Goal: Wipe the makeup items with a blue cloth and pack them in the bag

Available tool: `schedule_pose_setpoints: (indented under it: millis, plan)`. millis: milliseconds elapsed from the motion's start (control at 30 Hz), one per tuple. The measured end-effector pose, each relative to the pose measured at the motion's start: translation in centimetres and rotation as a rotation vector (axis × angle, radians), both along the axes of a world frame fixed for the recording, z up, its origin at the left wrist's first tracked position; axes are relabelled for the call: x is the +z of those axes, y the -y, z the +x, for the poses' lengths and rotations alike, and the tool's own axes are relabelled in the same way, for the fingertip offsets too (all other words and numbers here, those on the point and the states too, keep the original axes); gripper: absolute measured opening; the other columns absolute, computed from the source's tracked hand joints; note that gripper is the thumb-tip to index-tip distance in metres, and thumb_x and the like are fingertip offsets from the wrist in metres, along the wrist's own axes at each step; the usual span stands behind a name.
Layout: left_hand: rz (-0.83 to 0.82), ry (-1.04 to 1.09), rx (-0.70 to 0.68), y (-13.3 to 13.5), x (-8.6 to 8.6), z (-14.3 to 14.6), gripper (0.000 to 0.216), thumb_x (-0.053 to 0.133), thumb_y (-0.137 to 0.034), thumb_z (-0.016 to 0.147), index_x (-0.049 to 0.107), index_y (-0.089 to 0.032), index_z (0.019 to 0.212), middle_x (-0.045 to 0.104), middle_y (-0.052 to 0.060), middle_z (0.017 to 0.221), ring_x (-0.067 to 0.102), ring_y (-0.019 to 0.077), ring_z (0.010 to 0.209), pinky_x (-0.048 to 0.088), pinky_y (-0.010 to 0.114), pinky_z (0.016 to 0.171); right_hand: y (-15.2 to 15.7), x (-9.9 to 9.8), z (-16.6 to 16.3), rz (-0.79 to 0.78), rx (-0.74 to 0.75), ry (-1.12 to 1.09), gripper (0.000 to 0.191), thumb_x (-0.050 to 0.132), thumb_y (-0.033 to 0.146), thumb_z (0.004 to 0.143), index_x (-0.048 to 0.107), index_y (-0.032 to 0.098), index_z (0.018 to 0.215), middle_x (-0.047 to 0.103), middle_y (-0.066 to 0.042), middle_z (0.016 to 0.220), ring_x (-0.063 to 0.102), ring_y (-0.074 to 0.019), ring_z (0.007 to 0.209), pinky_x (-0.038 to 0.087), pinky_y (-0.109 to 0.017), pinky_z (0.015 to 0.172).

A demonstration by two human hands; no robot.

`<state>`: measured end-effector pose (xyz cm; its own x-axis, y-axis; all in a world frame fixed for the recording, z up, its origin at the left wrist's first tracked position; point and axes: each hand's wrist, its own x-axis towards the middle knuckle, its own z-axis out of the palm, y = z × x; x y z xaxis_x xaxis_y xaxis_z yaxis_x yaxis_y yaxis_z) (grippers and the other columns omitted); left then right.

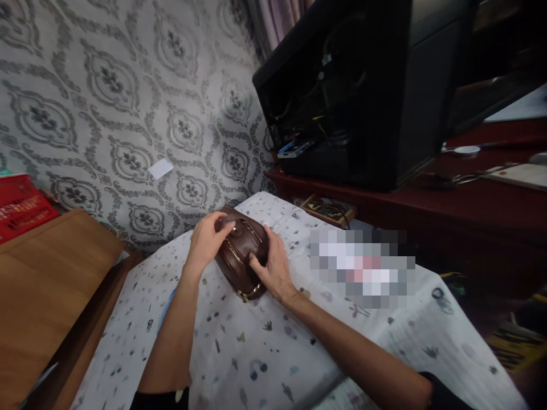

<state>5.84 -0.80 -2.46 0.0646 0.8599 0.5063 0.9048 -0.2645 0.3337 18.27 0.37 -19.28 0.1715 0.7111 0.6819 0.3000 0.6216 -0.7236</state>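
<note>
A small brown leather bag (245, 246) with gold-coloured zips lies on a white printed cloth (256, 341). My left hand (207, 239) grips the bag's far left part, its thumb on top by a small round metal fitting. From the right side my right hand (276, 266) holds the bag, thumb pressed on the top between the zip lines and fingers along the side, partly hidden. A zip pull (243, 296) shows at the bag's near end. The zips look closed, though I cannot tell for sure.
Patterned wallpaper (183, 131) rises behind the table, with a white card (160, 168) on it. At left stand a brown box (55, 267) and a red package (25, 205). A large black case (342, 114) sits on a dark red desk (384, 210) at right. A blurred patch covers something on the cloth.
</note>
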Motion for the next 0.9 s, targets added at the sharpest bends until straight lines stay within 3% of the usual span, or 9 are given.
schedule_pose_setpoints:
  millis: [100,200,333,667,900]
  plan:
    - [-0.009,-0.059,0.084,1.0,-0.1,-1.0,0.018,0.065,-0.037,0.084,0.067,-0.02,0.08,0.068,0.001,0.074,0.058,0.017,0.068,0.04,0.028,0.066,0.1,0.0,-0.2,-0.025,0.024,-0.011,0.078,0.056,0.051,0.089,0.026,0.019,0.154,0.045,-0.019,0.148,0.043,-0.0336,0.137,0.04,-0.057,0.111]
    - [-0.029,-0.071,0.123,1.5,-0.5,-1.4,0.03,0.06,-0.039,0.087,0.059,-0.019,0.065,0.059,-0.001,0.062,0.052,0.0151,0.062,0.036,0.027,0.063,0.0,-0.1,-0.5,-0.038,0.011,-0.003,0.098,0.064,0.064,0.081,0.021,0.018,0.155,0.042,-0.021,0.149,0.041,-0.0361,0.138,0.039,-0.059,0.111]
    - [-0.01,-0.029,0.141,1.6,-1.1,-1.5,0.033,0.057,-0.039,0.087,0.054,-0.019,0.06,0.057,-0.001,0.061,0.052,0.015,0.064,0.037,0.027,0.065,-0.2,-0.5,-0.9,-0.029,-0.014,0.021,0.116,0.07,0.074,0.07,0.016,0.019,0.157,0.039,-0.022,0.149,0.04,-0.0398,0.138,0.039,-0.062,0.109]
    - [0.004,0.083,0.04,2.5,-1.8,-0.7,0.036,0.054,-0.042,0.085,0.041,-0.02,0.059,0.044,-0.003,0.061,0.04,0.0125,0.059,0.03,0.027,0.059,-0.4,-0.5,-1.3,-0.043,-0.079,0.047,0.116,0.065,0.08,0.069,0.018,0.018,0.155,0.042,-0.023,0.145,0.044,-0.0403,0.134,0.041,-0.06,0.106]
    - [-0.052,0.169,-0.005,2.3,-2.2,-0.8,0.034,0.054,-0.043,0.084,0.047,-0.02,0.061,0.045,-0.003,0.06,0.041,0.0123,0.058,0.034,0.026,0.059,0.0,0.2,-0.5,-0.12,0.073,-0.04,0.121,0.071,0.08,0.063,0.022,0.017,0.155,0.039,-0.021,0.15,0.036,-0.0406,0.141,0.03,-0.063,0.116]
